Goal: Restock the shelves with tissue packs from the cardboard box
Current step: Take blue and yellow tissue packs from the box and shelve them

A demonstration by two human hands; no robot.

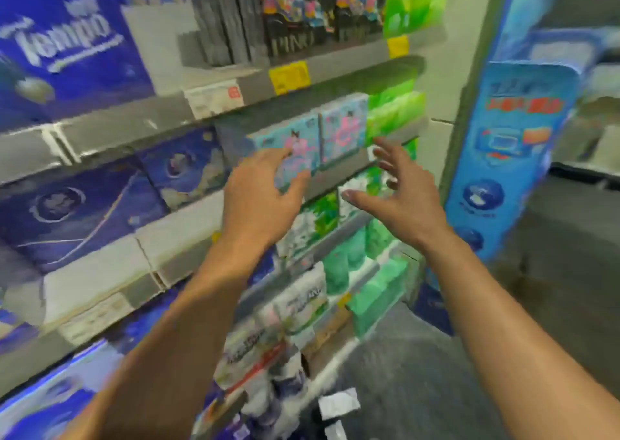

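Both hands reach up to the middle shelf, where the tissue packs stand in a row. The left hand has its fingers spread a little, and its fingertips touch the front of the light blue pack with a pink cartoon figure. The right hand is open too, fingers wide apart, holding nothing, just in front of the green packs.

The job here looks like pushing the packs straight. It is best to press flat and gently, so the pack slides back beside its twin pack and does not tip over. The picture is blurry (the head is moving), and the cardboard box is not in sight.
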